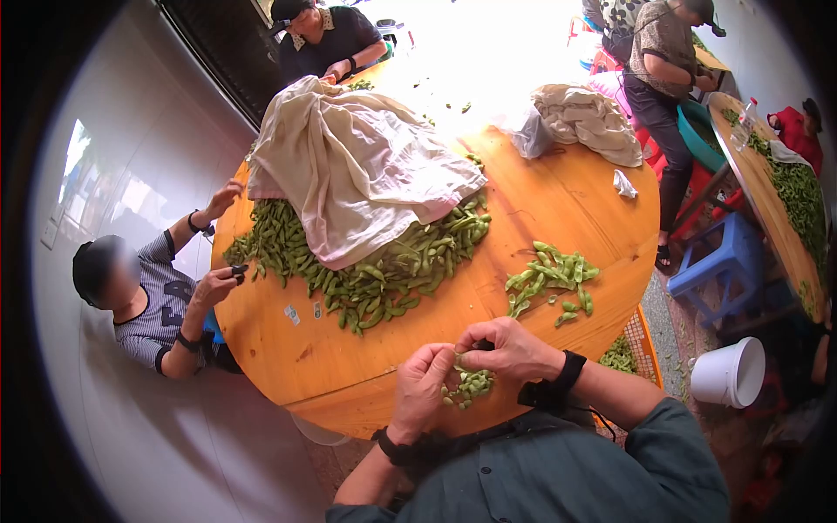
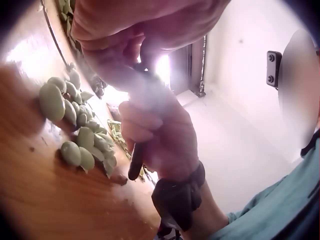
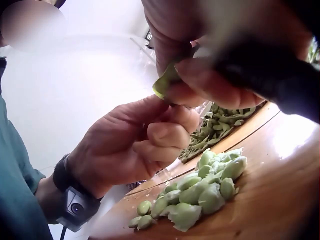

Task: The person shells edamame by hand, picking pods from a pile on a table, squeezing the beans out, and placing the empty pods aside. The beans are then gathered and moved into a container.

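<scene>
In the head view, the left hand (image 1: 424, 389) and the right hand (image 1: 516, 350) meet at their fingertips near the edge of the round wooden bench (image 1: 340, 370), beside a small cluster of shelled beans (image 1: 471, 388) lying on the wood; what they pinch is too small to tell here; beyond the right hand lies a loose group of light green pods (image 1: 553, 275); farther off is a large heap of pods (image 1: 375, 292), partly under a pale cloth (image 1: 349, 174); a bundled cloth (image 1: 584, 122) sits toward the far right of the bench; a person in a striped top (image 1: 161, 305) is at the left, and a white bucket (image 1: 728, 373) is on the floor at the right.

In the left wrist view, the left hand looms blurred at the top; the right hand's fingers are curled round a dark rod (image 2: 136, 162), whose end sticks out below them; the shelled beans lie on the bench beside the hands.

In the right wrist view, a green pod (image 3: 163, 84) is between the fingers of both hands, above the bench and clear of the beans; the left grip pinches its lower end with thumb and finger, the other fingers folded in; the right grip's fingers press near its upper part, partly hidden by blur.
</scene>
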Available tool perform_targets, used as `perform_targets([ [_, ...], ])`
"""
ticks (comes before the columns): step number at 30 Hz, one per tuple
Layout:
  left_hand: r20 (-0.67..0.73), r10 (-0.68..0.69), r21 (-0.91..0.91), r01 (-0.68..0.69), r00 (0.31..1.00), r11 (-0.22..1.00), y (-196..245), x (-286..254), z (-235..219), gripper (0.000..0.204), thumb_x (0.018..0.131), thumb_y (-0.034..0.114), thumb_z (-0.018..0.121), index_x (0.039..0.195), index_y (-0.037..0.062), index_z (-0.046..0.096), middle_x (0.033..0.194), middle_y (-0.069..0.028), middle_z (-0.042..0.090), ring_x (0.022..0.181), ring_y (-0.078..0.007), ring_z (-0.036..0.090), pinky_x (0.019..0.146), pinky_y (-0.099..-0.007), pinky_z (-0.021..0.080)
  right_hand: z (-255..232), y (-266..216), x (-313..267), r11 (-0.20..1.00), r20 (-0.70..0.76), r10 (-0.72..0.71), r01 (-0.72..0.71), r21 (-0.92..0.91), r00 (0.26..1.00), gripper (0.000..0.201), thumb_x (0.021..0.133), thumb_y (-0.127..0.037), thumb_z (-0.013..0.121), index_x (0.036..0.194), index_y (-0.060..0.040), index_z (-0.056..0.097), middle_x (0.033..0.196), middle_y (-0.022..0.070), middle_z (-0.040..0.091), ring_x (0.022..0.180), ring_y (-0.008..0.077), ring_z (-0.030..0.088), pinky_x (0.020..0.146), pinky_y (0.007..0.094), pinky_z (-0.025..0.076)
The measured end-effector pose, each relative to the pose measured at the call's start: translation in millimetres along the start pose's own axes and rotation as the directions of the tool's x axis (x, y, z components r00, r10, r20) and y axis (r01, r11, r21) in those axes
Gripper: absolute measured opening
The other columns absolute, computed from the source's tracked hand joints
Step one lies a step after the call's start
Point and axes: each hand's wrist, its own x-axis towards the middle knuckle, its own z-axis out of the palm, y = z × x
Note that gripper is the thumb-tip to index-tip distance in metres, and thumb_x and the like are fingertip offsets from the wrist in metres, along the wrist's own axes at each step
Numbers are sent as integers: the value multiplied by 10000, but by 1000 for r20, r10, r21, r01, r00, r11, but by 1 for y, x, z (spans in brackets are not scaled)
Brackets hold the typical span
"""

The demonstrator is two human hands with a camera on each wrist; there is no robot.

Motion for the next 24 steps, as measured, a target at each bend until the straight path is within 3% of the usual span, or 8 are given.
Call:
perform_targets([
  [5,6,-41,-92,42,999,995,0,5,1,250,1039,215,543,1097,-8,639,769,-8,631,665,-65,580,601,-205,479,-6,-10,3,997,49,66,-68,33,997,203,893,-167,705,998,5,681,797,30,685,738,69,599,667,269,505],
  [7,2,-28,-136,28,1000,990,-3,9,0,248,1043,210,532,1093,-7,639,779,-16,634,667,-69,585,601,-210,482,-9,-11,3,981,-56,-21,10,-192,998,200,856,-174,686,940,7,669,743,123,680,686,163,659,667,306,526],
  [10,-59,-26,-172,15,998,985,-6,13,-4,234,1044,195,521,1088,-8,630,809,-44,644,675,-102,610,592,-229,496,-12,-12,0,904,-99,-150,96,-417,984,166,842,-168,675,903,-15,654,738,143,674,695,274,681,657,352,529],
  [13,-47,-80,-219,68,996,973,-8,15,-6,221,1039,180,528,1093,-7,631,805,-48,632,685,-108,605,585,-220,484,-16,-6,-4,822,-169,-199,71,-565,965,122,838,-153,664,882,-40,649,731,147,664,730,328,673,655,403,529],
  [17,-78,-69,-324,40,995,945,-16,18,-17,201,1034,161,534,1093,-4,634,795,-53,630,674,-112,601,582,-208,477,-41,-2,-10,663,-284,-251,-49,-747,925,118,849,-166,673,918,-72,658,798,129,657,736,322,669,655,422,532],
  [20,-55,-55,-303,36,997,952,-15,16,-20,194,1029,155,543,1102,-1,632,800,-59,636,671,-116,600,580,-208,475,-52,-14,-16,489,-377,-361,-171,-855,853,211,831,-173,709,1002,-72,639,1001,111,610,789,326,667,652,411,544],
  [23,-65,-106,-303,82,992,949,-4,13,-13,180,1021,155,559,1100,8,625,810,-63,642,666,-116,598,578,-210,475,-46,-26,-16,481,-335,-474,-79,-873,814,215,831,-158,710,1002,-55,630,1012,117,608,800,321,669,644,397,545],
  [24,-83,-161,-321,127,983,939,-2,13,-9,166,1017,156,567,1086,16,621,817,-64,645,663,-115,597,575,-212,475,-40,-25,-17,493,-273,-438,-25,-870,857,256,820,-193,734,1010,-58,628,955,115,618,793,310,668,635,382,544],
])
